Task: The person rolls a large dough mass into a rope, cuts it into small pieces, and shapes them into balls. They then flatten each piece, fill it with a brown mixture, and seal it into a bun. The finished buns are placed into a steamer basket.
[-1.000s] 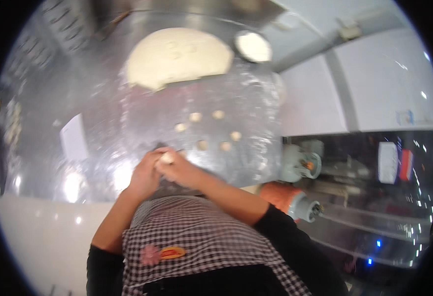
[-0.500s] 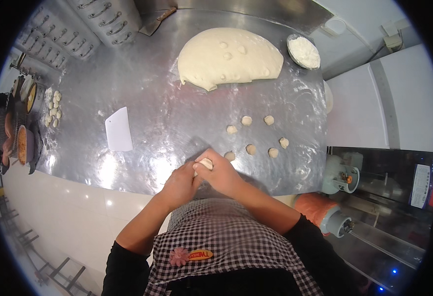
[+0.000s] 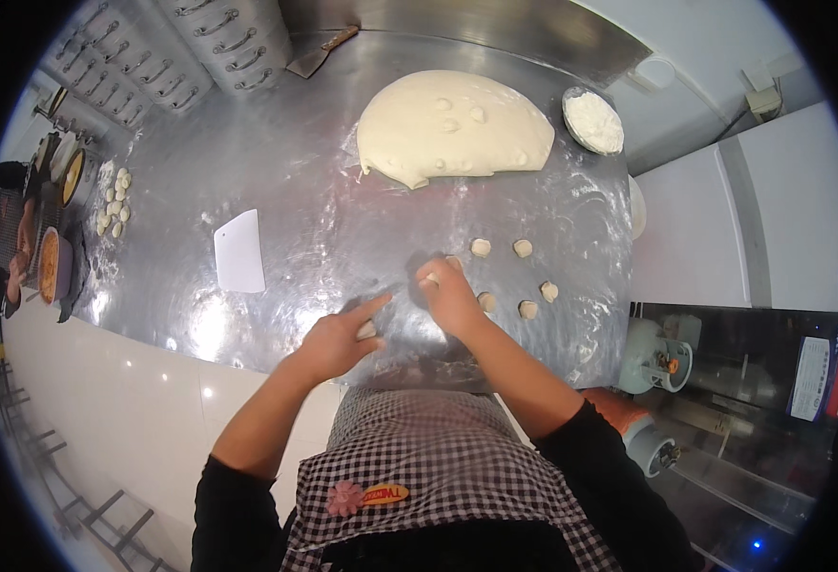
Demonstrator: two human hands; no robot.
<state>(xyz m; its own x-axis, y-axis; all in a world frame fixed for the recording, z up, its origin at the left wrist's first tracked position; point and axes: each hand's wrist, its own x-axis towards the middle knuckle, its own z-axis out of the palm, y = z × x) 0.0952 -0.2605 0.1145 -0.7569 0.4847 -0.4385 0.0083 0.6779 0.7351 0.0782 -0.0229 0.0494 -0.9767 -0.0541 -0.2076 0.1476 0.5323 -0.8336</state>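
Note:
My left hand (image 3: 333,345) is low over the near part of the steel table, index finger stretched forward. A dough piece (image 3: 367,330) shows between its thumb and fingers. To its right, my right hand (image 3: 453,297) is closed around a small lump of dough (image 3: 432,278), mostly covered by the fingers. Several small round dough pieces lie beyond and right of that hand, among them one dough ball (image 3: 480,248) and another dough ball (image 3: 527,310). At the far side sits a big pale slab of dough (image 3: 457,133).
A white dough scraper (image 3: 239,253) lies left on the steel table (image 3: 314,210). A bowl of flour (image 3: 593,122) stands far right, a wooden-handled metal scraper (image 3: 323,51) far back. Steamer drawers (image 3: 237,48) are at the back left. Another person's hand (image 3: 20,265) is beside a filling tub (image 3: 51,267).
My hands, together on one piece of dough before, are now apart. The right has moved forward and right with a small lump; the left keeps dough at its thumb.

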